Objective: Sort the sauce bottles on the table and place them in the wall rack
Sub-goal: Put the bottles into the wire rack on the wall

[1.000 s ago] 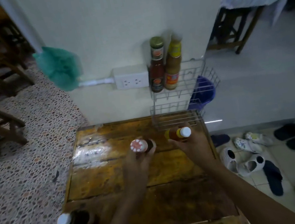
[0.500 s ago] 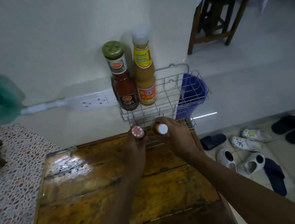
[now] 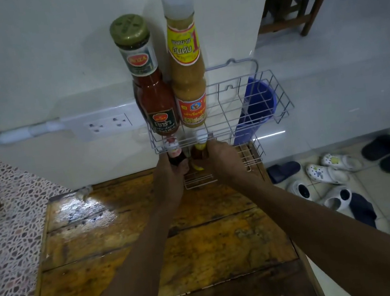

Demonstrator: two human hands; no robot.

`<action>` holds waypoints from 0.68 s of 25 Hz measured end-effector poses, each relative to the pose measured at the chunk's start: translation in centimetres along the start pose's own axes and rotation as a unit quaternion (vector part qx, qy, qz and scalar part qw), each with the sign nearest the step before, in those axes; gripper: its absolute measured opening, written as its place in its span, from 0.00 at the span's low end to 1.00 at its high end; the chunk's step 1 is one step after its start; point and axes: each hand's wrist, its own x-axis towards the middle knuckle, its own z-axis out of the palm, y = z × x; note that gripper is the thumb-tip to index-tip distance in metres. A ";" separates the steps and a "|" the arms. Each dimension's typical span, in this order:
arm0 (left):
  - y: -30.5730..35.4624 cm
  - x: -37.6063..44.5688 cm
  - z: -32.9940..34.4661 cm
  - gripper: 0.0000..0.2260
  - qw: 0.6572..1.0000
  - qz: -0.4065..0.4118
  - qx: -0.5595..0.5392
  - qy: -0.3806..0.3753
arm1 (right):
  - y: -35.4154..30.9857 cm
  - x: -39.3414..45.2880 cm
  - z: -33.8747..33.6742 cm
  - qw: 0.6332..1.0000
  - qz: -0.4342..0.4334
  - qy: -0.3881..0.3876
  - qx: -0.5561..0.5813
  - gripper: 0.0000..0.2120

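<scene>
At frame centre, the left hand [image 3: 168,176] gripped a dark red-capped bottle [image 3: 173,150] and the right hand [image 3: 226,161] a white-capped orange bottle [image 3: 200,148], fingers curled, at the wire rack's [image 3: 270,102] front edge, above the bench [image 3: 202,242].

Two gripped bottles [image 3: 174,152] under wall rack [image 3: 267,102]

Two tall bottles [image 3: 169,76] stand side by side in the wall rack [image 3: 267,102] — left end — above the table [image 3: 132,244].
</scene>
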 end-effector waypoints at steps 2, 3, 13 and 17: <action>0.0 0.6 -0.2 0.17 1.000 0.010 -0.001 0.005 | -0.5 0.7 -0.1 1.000 -0.005 0.003 -0.020 0.24; 0.0 1.0 -0.4 0.16 1.000 0.014 -0.001 0.013 | -0.7 0.9 -0.1 1.000 -0.010 0.009 -0.015 0.26; -1.3 2.4 -0.2 0.23 0.996 0.020 0.044 0.070 | -0.9 0.9 -0.9 0.998 -0.049 -0.011 0.045 0.33; -1.1 2.6 -0.7 0.23 0.998 0.009 0.024 0.058 | -0.5 0.9 -0.1 0.996 -0.059 0.021 0.065 0.30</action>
